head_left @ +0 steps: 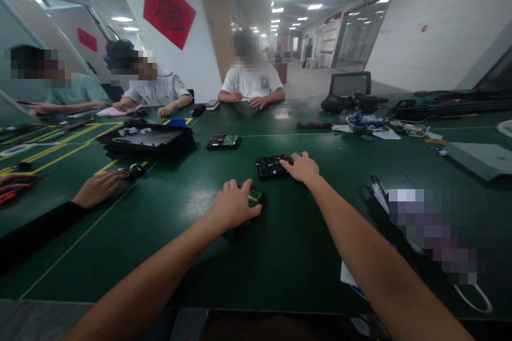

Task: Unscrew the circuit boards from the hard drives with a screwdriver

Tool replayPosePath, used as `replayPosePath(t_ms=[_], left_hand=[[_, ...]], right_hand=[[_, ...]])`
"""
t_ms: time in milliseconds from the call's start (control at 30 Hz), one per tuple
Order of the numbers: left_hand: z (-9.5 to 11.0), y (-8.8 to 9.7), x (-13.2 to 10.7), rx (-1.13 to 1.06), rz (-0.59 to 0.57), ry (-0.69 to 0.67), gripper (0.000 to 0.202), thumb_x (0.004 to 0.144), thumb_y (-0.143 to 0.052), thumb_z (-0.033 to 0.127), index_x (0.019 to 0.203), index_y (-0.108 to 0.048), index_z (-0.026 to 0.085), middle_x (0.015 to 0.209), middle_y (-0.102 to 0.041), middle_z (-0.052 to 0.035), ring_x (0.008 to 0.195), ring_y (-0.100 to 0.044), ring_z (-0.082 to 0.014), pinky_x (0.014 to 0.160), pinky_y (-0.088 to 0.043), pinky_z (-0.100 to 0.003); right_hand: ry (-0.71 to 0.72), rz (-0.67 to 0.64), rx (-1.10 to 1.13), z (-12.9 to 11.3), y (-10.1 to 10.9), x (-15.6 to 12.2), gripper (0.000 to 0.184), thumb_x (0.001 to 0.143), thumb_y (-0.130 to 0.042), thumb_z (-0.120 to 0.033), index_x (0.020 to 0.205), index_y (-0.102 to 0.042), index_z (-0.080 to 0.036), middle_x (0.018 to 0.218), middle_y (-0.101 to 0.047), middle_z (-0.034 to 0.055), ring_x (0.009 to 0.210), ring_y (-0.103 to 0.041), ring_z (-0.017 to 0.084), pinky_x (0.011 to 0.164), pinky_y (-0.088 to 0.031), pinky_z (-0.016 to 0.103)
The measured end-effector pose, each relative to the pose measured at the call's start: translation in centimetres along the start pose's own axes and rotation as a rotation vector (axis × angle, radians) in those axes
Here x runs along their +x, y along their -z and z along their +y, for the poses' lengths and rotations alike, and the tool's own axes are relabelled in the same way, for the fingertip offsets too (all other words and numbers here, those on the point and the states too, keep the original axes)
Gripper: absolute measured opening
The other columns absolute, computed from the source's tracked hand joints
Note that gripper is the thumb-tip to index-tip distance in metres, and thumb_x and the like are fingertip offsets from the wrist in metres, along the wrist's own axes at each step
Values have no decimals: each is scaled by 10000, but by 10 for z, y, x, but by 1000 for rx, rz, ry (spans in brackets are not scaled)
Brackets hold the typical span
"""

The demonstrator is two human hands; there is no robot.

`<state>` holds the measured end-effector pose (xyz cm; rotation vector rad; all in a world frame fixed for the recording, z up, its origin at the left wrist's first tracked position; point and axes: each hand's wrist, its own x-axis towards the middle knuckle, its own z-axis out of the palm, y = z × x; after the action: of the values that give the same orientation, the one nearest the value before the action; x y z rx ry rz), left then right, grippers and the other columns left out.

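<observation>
My left hand (234, 205) lies over a black hard drive with a green circuit board (254, 196), fingers curled round its edge. Farther out, my right hand (302, 167) rests on the right end of a second black hard drive (270, 167), fingers closed on it. A third drive (223, 141) lies untouched beyond them on the green table (280, 256).
A black plastic tray (146, 139) sits at the left. Another person's hand (100, 187) rests near a small black part (136, 170). Three people sit along the far and left sides. Tools, cables and a grey panel (480, 159) crowd the right side.
</observation>
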<state>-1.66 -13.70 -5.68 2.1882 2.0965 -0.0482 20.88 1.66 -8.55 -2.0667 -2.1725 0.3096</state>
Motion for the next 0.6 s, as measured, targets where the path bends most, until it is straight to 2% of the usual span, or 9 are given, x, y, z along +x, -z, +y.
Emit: replayPosePath(t_ms=[400,500,600], left_hand=[[-162,-9,-28,-62,-57,322,969,771,-496,805,1575,-378,279,1399,-510,-217,1293,-504,-474,987,-461,-537],[-200,-13,-37,-36,-54,381,948,782,-510,791,1563,-399,267,1369,-527,-215,1299,-495,-499,999,-439,-542],[-235,-17,-46,-42,-65,423,876,816,-532,743,1539,-430,260,1329,-570,-207,1234,-546,-487,977,-440,-507]], right_hand=[[3,-31,-5,-3,6,-3,797,942,-315,-776,1414,-576,-188,1483,-435,232,1255,-579,389,983,-497,489],[1,-34,-8,-2,7,-2,767,954,-331,-747,1373,-607,-168,1459,-456,243,1252,-583,394,983,-496,493],[-14,-50,-16,1,10,0,738,964,-349,-719,1358,-619,-156,1451,-473,243,1243,-593,387,983,-501,485]])
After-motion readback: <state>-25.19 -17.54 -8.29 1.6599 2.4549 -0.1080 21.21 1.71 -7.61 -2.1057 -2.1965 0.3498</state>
